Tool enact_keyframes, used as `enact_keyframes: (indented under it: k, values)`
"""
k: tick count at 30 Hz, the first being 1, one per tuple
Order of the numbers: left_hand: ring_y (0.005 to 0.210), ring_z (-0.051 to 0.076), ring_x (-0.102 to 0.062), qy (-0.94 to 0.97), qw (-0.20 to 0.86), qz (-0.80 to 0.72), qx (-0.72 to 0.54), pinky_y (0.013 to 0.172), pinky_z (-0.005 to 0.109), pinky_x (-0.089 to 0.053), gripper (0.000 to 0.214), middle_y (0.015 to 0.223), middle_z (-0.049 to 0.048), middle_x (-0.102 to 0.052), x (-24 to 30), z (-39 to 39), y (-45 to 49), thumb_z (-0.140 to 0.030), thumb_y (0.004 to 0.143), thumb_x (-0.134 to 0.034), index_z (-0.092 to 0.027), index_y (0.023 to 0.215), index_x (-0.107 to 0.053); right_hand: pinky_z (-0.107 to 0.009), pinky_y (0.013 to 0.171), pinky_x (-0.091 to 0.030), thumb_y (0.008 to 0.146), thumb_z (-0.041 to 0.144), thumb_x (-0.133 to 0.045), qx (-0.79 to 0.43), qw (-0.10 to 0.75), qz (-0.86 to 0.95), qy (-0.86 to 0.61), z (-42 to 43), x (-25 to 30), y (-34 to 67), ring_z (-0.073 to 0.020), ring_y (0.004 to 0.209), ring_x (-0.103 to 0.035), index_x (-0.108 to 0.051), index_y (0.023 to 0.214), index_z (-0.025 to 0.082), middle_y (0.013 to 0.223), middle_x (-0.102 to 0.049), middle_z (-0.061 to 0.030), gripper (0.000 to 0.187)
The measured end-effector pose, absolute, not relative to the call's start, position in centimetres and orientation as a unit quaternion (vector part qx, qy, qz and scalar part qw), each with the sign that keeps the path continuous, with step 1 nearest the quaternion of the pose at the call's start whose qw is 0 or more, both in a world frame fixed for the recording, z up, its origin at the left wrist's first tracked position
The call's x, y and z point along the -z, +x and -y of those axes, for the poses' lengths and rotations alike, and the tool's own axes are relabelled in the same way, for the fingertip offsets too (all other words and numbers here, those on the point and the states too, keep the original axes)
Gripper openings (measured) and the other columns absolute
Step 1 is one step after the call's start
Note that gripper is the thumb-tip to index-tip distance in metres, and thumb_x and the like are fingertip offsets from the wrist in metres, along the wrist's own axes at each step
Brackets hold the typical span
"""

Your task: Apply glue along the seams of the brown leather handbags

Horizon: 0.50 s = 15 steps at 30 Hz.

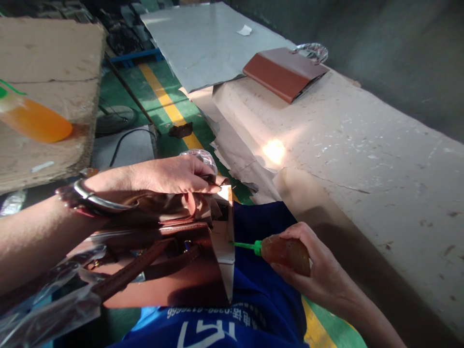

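Observation:
A brown leather handbag (170, 280) rests across my lap, its straps and some clear plastic wrap trailing to the left. My left hand (177, 175) pinches the bag's upper edge near its side end, fingers closed on the brown material. Pale inner board shows at the bag's right side. In my right hand (308, 256) is a glue bottle (284, 252) with amber contents and a long green nozzle. The hand is wrapped round the bottle. The nozzle tip lies at the pale side edge of the bag; whether it touches I cannot tell.
To the right stretches a worktable (362, 145) covered in worn brown paper, with another brown bag (282, 72) on it. A grey sheet (203, 43) covers its far end. On a cardboard-topped table (47, 53) at left lies an orange bottle (39, 121). A blue apron (264, 290) covers my lap.

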State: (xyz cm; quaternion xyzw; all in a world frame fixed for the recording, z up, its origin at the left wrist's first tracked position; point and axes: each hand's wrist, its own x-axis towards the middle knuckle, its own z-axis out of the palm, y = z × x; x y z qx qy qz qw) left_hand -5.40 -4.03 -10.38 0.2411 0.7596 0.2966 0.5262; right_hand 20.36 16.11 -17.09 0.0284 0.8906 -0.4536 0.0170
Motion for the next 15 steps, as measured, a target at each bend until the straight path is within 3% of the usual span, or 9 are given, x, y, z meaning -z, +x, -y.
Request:
enact_keyframes:
  k: [15]
  values:
    - [0.055,0.022,-0.067,0.178,0.55,-0.765,-0.284,0.053,0.029,-0.056,0.031,0.054,-0.0015,-0.061,9.3,3.7,-4.6,-0.039,0.061,-0.069,-0.018,0.083,-0.065,-0.031,0.078,-0.05,0.086,0.026,-0.064,0.481,0.066,-0.872,0.065,-15.5,17.8,21.1,-0.0186,0.09,-0.06,-0.051,0.103,0.025,0.099,-0.056,-0.0023,0.022]
